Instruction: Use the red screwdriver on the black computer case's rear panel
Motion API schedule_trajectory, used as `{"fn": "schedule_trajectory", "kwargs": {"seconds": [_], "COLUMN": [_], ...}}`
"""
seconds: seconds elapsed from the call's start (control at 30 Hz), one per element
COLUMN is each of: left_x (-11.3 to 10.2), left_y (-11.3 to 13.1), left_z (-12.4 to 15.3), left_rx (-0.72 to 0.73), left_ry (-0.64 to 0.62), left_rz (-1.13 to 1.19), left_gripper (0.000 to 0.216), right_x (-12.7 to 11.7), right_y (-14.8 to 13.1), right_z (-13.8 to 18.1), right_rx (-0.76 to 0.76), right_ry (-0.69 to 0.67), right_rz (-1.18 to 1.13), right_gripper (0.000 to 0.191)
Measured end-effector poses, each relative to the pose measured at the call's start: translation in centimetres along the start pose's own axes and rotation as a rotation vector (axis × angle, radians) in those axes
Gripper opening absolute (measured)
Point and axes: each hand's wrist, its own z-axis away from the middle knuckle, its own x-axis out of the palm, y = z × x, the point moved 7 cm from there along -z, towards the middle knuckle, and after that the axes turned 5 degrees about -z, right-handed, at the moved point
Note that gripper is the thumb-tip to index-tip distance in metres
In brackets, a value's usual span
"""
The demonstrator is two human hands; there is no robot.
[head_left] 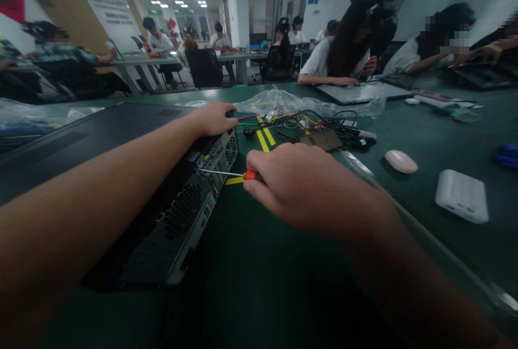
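Note:
A black desktop computer case [101, 128] lies on its side at the left, its metal back panel [204, 198] facing right. My left hand [212, 117] grips the far rear corner of the case, thumb and a finger showing at the edge; the other fingers are hidden. In my right hand [283, 182] is a screwdriver [249, 175] with an orange-and-dark handle, my fingers closed around it. Its thin metal shaft points left, and the tip meets or nearly meets the back panel near the top edge; exact contact is too blurred to tell.
Tangled cables [307, 122] and clear plastic wrap [279, 100] lie beyond the case on the green table [259, 284]. To the right are a pink mouse-shaped object [400, 161], a white power-bank-like block [462, 196] and blue bundles [508, 156]. Several people sit across and behind.

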Motion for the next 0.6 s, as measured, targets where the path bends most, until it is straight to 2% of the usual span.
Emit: {"fn": "schedule_trajectory", "kwargs": {"seconds": [0.2,0.4,0.6], "left_x": [-0.12,-0.12,-0.03], "left_y": [0.21,0.26,0.08], "left_z": [0.2,0.16,0.0], "left_rx": [-0.015,0.001,0.01], "left_ry": [-0.013,-0.019,-0.017], "left_rz": [-0.034,-0.037,-0.011], "left_gripper": [0.077,0.078,0.079], "right_x": [0.19,-0.23,-0.43], "right_y": [-0.12,0.02,0.1], "right_z": [-0.03,0.04,-0.07], "right_rx": [0.0,0.019,0.021], "right_ry": [-0.017,0.062,0.07], "right_rz": [-0.019,-0.101,-0.084], "right_gripper": [0.037,0.015,0.011]}}
